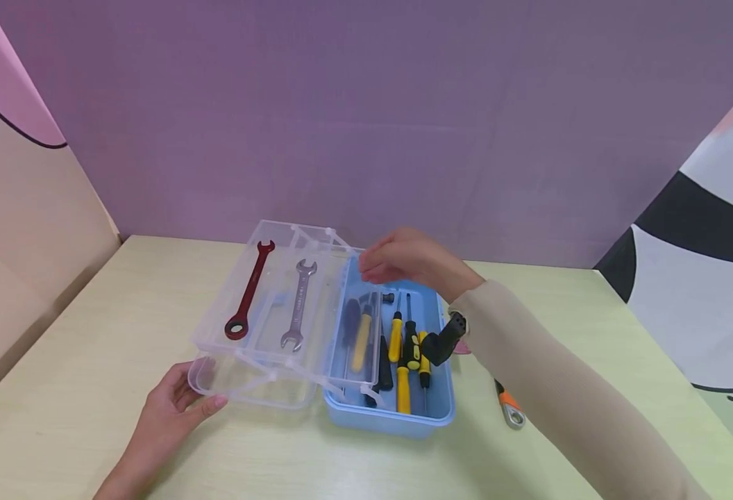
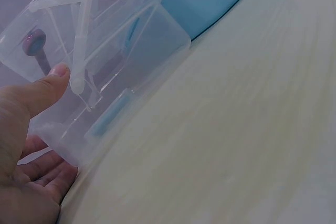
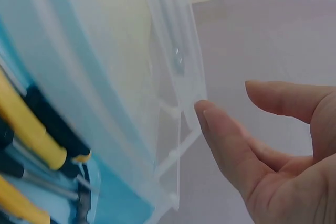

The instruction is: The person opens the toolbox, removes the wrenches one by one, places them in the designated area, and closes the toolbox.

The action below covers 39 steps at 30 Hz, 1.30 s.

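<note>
A blue toolbox point(image 1: 391, 420) stands with its clear lid point(image 1: 279, 399) folded out to the left. A clear tray point(image 1: 216, 326) on hinged arms hangs above, bearing a dark red wrench point(image 1: 250, 292) and a silver open-end wrench point(image 1: 300, 305). My left hand point(image 1: 173, 410) holds the lid's left end, thumb on the near side and fingers low at its edge; the left wrist view shows the thumb point(image 2: 52, 85) against the clear plastic. My right hand point(image 1: 413, 260) is over the box's far end, fingers loosely bent beside the tray's far edge, thumb apart, nothing held.
Several yellow-and-black screwdrivers point(image 1: 402, 389) and a hammer point(image 1: 385, 347) lie in the box. An orange-handled adjustable wrench point(image 1: 511, 410) lies on the table point(image 1: 123, 312) to the right, partly behind the right sleeve point(image 1: 548, 375). A purple backdrop point(image 1: 373, 125) rises behind.
</note>
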{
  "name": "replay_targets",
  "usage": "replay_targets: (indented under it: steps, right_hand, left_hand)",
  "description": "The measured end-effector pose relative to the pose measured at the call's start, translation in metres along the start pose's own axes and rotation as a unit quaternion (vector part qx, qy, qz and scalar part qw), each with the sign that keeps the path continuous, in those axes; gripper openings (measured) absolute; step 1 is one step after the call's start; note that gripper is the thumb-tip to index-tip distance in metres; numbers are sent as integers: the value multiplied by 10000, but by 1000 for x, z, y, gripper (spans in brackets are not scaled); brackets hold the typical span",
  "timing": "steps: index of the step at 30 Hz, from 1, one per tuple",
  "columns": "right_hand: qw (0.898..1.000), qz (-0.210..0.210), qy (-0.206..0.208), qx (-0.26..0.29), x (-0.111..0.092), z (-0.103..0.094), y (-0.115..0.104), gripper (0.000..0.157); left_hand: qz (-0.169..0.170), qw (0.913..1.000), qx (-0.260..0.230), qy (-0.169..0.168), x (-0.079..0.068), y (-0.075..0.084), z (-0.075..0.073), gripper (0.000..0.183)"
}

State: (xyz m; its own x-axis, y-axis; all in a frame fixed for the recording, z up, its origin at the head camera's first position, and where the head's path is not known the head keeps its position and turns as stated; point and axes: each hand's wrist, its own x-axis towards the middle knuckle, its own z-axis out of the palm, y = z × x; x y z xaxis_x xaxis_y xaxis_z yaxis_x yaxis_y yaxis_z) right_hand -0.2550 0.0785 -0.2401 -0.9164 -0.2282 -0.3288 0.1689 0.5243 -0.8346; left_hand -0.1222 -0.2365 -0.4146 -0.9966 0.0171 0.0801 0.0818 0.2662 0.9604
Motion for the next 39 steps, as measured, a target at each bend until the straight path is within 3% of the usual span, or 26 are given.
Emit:
replay_targets:
  steps: [6,16,27,33,39]
  right_hand:
    - [9987,-167,-371,315,-1,10,-15,37]
    - [9946,11,-627,833,2,31,-32,35]
    - [9950,400,-722,563,3,54,-52,33]
    - [9945,581,-673,552,6,64,-52,31]
    - [9944,698,-588,523,8,70,-49,31]
  left_hand:
    - [9,10000,-59,-37,0,0,2,52]
    - [72,9999,-120,-61,1,1,3,52]
    - [112,9998,-113,-73,-1,-1,2,52]
    - [-68,9999,-34,-105,-5,-1,2,54]
    - [34,9999,-97,-122,-6,-1,3,52]
